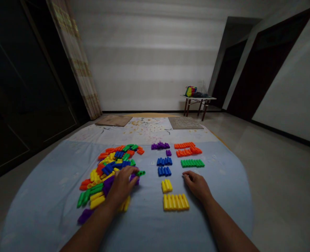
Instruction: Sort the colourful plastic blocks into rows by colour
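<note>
My left hand (124,182) is over the right side of a mixed pile of coloured tubes (109,168), its fingers closed on green tubes (141,173). Purple tubes lie partly hidden beneath it. My right hand (195,182) rests on the cloth with curled fingers; whether they hold anything cannot be made out. Left of it are rows of yellow tubes (176,202) and blue tubes (164,171). Beyond it lies a green row (192,163), with orange rows (185,145) farther back. Purple tubes (160,146) sit left of the orange ones.
A pale blue cloth (144,227) covers the round table. Two flat mats, one brown (114,120) and one grey (185,123), lie at its far edge. A small side table (209,98) with a colourful bag (191,91) stands by the wall.
</note>
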A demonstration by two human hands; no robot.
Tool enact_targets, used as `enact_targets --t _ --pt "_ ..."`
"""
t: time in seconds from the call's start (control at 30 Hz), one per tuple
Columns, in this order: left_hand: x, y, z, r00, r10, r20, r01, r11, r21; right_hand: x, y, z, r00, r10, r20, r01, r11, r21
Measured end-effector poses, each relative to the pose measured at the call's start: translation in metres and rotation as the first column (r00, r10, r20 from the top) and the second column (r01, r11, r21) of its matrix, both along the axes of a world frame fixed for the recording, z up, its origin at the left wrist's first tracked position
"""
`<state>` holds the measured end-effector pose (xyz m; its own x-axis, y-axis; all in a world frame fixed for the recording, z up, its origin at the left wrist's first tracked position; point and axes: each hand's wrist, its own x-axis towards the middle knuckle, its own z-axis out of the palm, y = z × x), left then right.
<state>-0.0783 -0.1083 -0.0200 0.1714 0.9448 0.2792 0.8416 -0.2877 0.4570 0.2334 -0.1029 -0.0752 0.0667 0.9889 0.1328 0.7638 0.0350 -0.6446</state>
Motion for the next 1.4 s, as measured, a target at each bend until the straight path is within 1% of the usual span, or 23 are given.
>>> enact_targets --t 0.1,0.17,0.23,0.33,0.43,0.6,0.73,1.03,1.17,1.3,1.4 --pt "0.01 -0.009 -0.013 0.989 -0.11 -0.095 0.106 0.993 -0.052 -0.001 -0.001 0.003 1.0 -0.014 -0.002 0.014 1.0 -0.002" --pt "0.013 -0.012 -0.017 0.98 -0.152 -0.129 0.14 0.985 -0.097 -0.002 -0.001 0.004 1.0 -0.016 -0.005 0.016 1.0 0.004" --pt "0.014 -0.014 -0.018 0.976 -0.166 -0.139 0.149 0.98 -0.13 -0.003 -0.001 0.005 1.0 -0.012 -0.003 0.012 1.0 0.012" --pt "0.014 -0.015 -0.014 0.974 -0.168 -0.151 0.142 0.976 -0.165 -0.003 -0.001 0.005 1.0 -0.011 0.002 0.011 1.0 0.022" --pt "0.017 -0.015 -0.013 0.975 -0.117 -0.188 0.087 0.983 -0.162 -0.004 -0.001 0.005 1.0 -0.014 0.003 0.014 0.999 0.03" --pt "0.022 -0.016 -0.02 0.958 0.019 -0.287 -0.052 0.993 -0.106 -0.005 -0.001 0.007 1.0 -0.015 -0.001 0.015 1.0 0.017" --pt "0.022 -0.017 -0.021 0.935 0.08 -0.346 -0.104 0.993 -0.051 -0.004 -0.002 0.009 1.0 -0.015 -0.003 0.015 1.0 0.01" --pt "0.02 -0.02 -0.018 0.943 0.074 -0.323 -0.111 0.989 -0.098 -0.002 -0.001 0.008 1.0 0.017 -0.025 -0.017 1.0 -0.019" --pt "0.023 -0.018 -0.019 0.95 0.063 -0.307 -0.093 0.992 -0.085 -0.003 -0.001 0.01 1.0 0.018 -0.014 -0.018 1.0 -0.005" --pt "0.035 -0.004 -0.015 0.976 0.034 -0.217 -0.048 0.997 -0.059 -0.005 -0.001 0.011 1.0 0.017 0.001 -0.017 1.0 -0.013" --pt "0.055 0.014 -0.004 0.991 -0.053 -0.119 0.047 0.998 -0.051 -0.006 -0.001 0.012 1.0 0.013 0.01 -0.013 1.0 -0.02"
